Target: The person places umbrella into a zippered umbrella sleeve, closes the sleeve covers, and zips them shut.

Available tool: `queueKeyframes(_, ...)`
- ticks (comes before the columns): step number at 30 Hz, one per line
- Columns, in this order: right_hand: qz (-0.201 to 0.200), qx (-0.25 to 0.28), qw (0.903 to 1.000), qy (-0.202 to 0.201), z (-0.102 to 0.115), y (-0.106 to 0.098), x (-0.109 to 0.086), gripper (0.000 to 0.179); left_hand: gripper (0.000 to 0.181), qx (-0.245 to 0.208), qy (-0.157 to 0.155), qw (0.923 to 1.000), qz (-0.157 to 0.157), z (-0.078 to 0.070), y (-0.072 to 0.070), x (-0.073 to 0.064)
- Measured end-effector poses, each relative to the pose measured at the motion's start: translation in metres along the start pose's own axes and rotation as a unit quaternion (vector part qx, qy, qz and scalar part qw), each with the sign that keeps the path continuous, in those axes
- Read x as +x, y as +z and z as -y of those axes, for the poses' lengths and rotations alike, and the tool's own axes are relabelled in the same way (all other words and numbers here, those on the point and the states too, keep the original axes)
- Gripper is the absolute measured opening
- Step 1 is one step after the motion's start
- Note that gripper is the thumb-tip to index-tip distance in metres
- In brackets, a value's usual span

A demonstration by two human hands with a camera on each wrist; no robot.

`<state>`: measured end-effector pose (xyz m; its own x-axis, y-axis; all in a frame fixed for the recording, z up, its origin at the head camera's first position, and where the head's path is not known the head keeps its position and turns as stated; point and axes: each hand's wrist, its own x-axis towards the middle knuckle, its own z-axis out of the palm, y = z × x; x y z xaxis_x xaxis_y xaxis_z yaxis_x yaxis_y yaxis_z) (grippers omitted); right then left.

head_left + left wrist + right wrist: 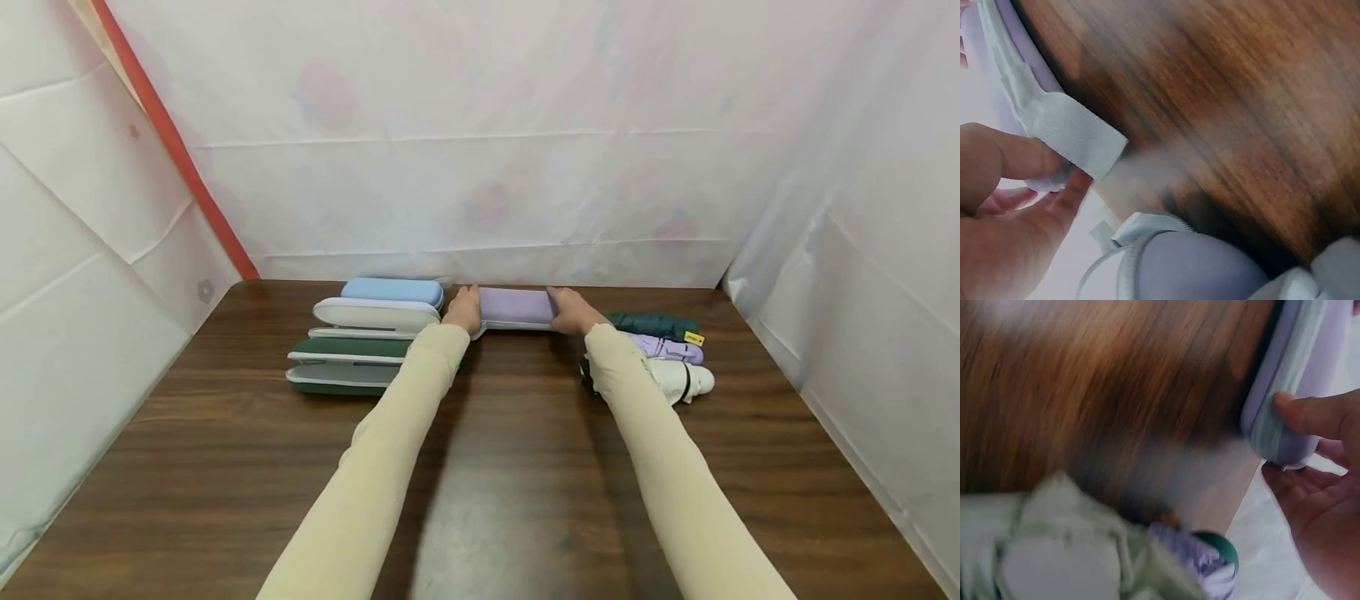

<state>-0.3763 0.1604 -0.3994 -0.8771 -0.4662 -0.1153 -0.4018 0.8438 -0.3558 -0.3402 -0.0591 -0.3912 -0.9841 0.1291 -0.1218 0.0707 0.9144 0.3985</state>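
A closed purple zip case (pixel 517 306) lies near the back of the table, between both hands. My left hand (pixel 463 310) grips its left end, thumb on one side and fingers on the other. In the left wrist view a grey fabric tab (pixel 1079 134) sticks out from that end, beside the thumb. The opposite end is held by my right hand (pixel 573 312). The right wrist view shows the right thumb on the pale zip band (pixel 1269 422), with the fingers under the case's end.
To the left are a blue case (pixel 392 289), a gaping white case (pixel 375 314) and a gaping green case (pixel 352 347). Folded umbrellas lie right: dark green (pixel 652 323), purple (pixel 663 347) and white (pixel 678 379), partly behind my right sleeve. Pale sheeting (pixel 480 192) hangs behind the table.
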Motion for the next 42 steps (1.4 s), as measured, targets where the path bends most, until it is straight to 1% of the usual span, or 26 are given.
queueKeyframes(1,0.013,0.001,0.9997,0.021,0.013,-0.007,-0.006,0.074,0.058,0.001,0.0,1.0,0.007,0.0,-0.002,-0.001)
queueKeyframes(2,0.017,0.005,0.9995,0.026,0.016,-0.009,-0.009,0.073,0.059,0.007,0.003,0.9999,0.013,0.0,-0.004,-0.003)
queueKeyframes(4,0.016,0.019,0.9994,0.023,0.021,-0.015,-0.014,0.072,0.062,0.019,0.016,0.9995,0.022,-0.001,-0.012,-0.007)
queueKeyframes(6,0.014,0.032,0.9994,0.008,0.023,-0.022,-0.019,0.068,0.066,0.036,0.039,0.9984,0.021,-0.001,-0.022,-0.013)
queueKeyframes(9,0.006,0.053,0.9984,-0.018,0.021,-0.033,-0.029,0.062,0.071,0.049,0.085,0.995,0.015,0.002,-0.04,-0.027)
queueKeyframes(12,0.002,0.063,0.9973,-0.038,0.012,-0.044,-0.039,0.058,0.07,0.038,0.147,0.9882,0.021,0.009,-0.056,-0.045)
queueKeyframes(13,0.002,0.064,0.9971,-0.04,0.01,-0.048,-0.043,0.057,0.069,0.033,0.168,0.9849,0.024,0.012,-0.061,-0.051)
queueKeyframes(15,0.004,0.067,0.9964,-0.051,0.008,-0.055,-0.052,0.055,0.067,0.028,0.201,0.9786,0.036,0.022,-0.071,-0.064)
queueKeyframes(17,0.008,0.07,0.9958,-0.057,0.007,-0.061,-0.063,0.055,0.065,0.028,0.221,0.9737,0.047,0.035,-0.08,-0.076)
queueKeyframes(19,0.007,0.067,0.9957,-0.063,0.005,-0.067,-0.074,0.055,0.065,0.029,0.226,0.972,0.059,0.051,-0.089,-0.088)
queueKeyframes(21,0.001,0.059,0.996,-0.067,-0.001,-0.071,-0.088,0.054,0.062,0.027,0.228,0.9711,0.063,0.07,-0.097,-0.097)
queueKeyframes(23,-0.01,0.044,0.996,-0.077,-0.01,-0.072,-0.102,0.052,0.058,0.03,0.232,0.9707,0.054,0.089,-0.101,-0.104)
queueKeyframes(26,-0.03,0.017,0.9948,-0.096,-0.022,-0.071,-0.123,0.048,0.05,0.043,0.248,0.9676,0.022,0.116,-0.101,-0.114)
queueKeyframes(28,-0.042,0.005,0.9937,-0.103,-0.03,-0.067,-0.137,0.045,0.044,0.056,0.256,0.965,-0.009,0.132,-0.098,-0.121)
queueKeyframes(30,-0.047,-0.004,0.9939,-0.1,-0.036,-0.063,-0.151,0.044,0.04,0.062,0.26,0.9629,-0.034,0.144,-0.094,-0.126)
queueKeyframes(34,-0.059,-0.021,0.993,-0.1,-0.053,-0.053,-0.171,0.042,0.036,0.064,0.257,0.9622,-0.062,0.16,-0.088,-0.131)
queueKeyframes(37,-0.075,-0.031,0.9903,-0.113,-0.064,-0.047,-0.179,0.04,0.035,0.065,0.257,0.9613,-0.075,0.165,-0.086,-0.131)
queueKeyframes(40,-0.091,-0.033,0.9875,-0.125,-0.072,-0.042,-0.182,0.037,0.035,0.066,0.252,0.9628,-0.073,0.168,-0.087,-0.131)
queueKeyframes(42,-0.094,-0.028,0.9871,-0.127,-0.074,-0.04,-0.182,0.035,0.037,0.063,0.243,0.966,-0.061,0.168,-0.089,-0.13)
